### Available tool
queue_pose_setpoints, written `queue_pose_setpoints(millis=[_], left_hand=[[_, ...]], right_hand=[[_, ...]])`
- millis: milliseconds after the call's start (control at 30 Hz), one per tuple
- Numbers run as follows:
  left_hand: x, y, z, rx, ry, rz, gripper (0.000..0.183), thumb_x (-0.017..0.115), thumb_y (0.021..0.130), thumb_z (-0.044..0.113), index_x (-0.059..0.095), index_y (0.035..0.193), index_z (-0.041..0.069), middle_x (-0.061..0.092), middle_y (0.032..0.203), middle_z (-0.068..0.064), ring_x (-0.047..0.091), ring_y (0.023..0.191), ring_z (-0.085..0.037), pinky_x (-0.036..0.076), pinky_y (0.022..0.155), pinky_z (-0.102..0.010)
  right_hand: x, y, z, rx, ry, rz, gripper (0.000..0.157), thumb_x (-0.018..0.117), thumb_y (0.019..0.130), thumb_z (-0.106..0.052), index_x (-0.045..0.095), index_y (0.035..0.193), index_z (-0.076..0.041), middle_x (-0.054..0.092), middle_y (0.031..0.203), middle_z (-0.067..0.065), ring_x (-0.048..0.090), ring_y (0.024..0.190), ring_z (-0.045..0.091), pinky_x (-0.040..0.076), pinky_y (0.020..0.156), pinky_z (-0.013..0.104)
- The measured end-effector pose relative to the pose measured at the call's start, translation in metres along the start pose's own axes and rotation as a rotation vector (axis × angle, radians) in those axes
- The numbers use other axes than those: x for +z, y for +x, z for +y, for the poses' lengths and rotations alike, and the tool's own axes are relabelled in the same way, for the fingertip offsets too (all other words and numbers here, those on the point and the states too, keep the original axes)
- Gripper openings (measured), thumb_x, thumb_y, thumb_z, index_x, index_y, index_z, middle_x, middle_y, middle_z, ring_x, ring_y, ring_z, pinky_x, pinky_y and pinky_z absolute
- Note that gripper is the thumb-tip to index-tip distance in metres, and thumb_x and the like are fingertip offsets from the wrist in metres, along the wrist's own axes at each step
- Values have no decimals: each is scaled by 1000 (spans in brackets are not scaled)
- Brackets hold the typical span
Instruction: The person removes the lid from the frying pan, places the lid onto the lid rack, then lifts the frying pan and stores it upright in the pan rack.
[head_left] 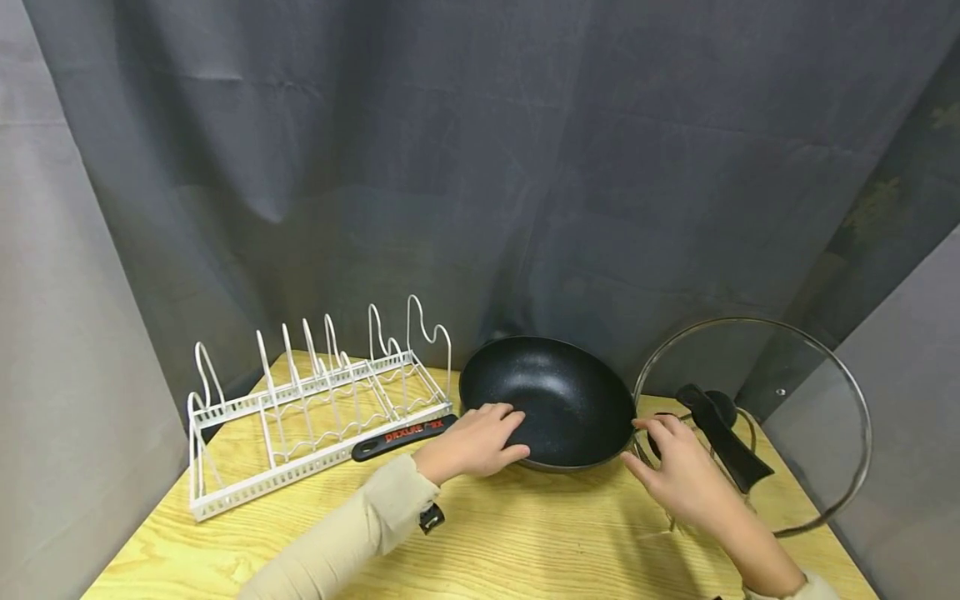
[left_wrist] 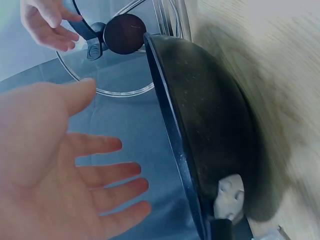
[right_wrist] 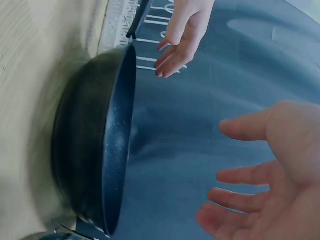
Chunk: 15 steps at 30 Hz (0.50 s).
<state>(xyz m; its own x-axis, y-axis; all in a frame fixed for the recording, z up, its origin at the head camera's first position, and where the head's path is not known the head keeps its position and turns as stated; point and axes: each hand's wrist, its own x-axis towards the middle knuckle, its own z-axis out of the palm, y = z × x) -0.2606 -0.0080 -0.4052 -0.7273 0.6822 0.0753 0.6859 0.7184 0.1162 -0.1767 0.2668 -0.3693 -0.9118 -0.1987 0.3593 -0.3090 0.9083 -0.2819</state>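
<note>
The black pan [head_left: 562, 400] sits on the wooden table [head_left: 555, 542], between the fingers of the left hand [head_left: 476, 442] and the right hand [head_left: 678, 475]. Both hands have loose fingers held apart, and they hold nothing. The pan's handle [head_left: 405, 437] goes out past the left wrist, beside the front of the white rack [head_left: 315, 462]. I can't tell if it touches the rack. The big glass lid [head_left: 806, 417] stands up, tipped, past the right fingers.

Setting the pan down looks done, since it sits without help. The pan is not in the rack's slots, and the lid is not on it, so neither of those is done.
</note>
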Motion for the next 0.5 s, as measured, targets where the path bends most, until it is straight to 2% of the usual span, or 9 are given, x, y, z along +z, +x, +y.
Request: queue_pose_setpoints(millis=[233,500], left_hand=[[4,-13,-15,-33,-25,17,58,43,98,47,43,141,8,42,141,-13,39,130,-28,34,103,-42],[3,-29,-34,-67,-49,66,56,49,97,43,46,138,5,44,138,-18,41,127,-34,34,103,-46]], right_hand=[[14,0,-4,9,5,-30,43,71,85,-22,59,117,3,53,113,23,52,104,42,43,81,55],[35,-1,2,73,31,-105,38,61,93,-25,59,117,5,52,116,24,49,107,42,43,81,54]])
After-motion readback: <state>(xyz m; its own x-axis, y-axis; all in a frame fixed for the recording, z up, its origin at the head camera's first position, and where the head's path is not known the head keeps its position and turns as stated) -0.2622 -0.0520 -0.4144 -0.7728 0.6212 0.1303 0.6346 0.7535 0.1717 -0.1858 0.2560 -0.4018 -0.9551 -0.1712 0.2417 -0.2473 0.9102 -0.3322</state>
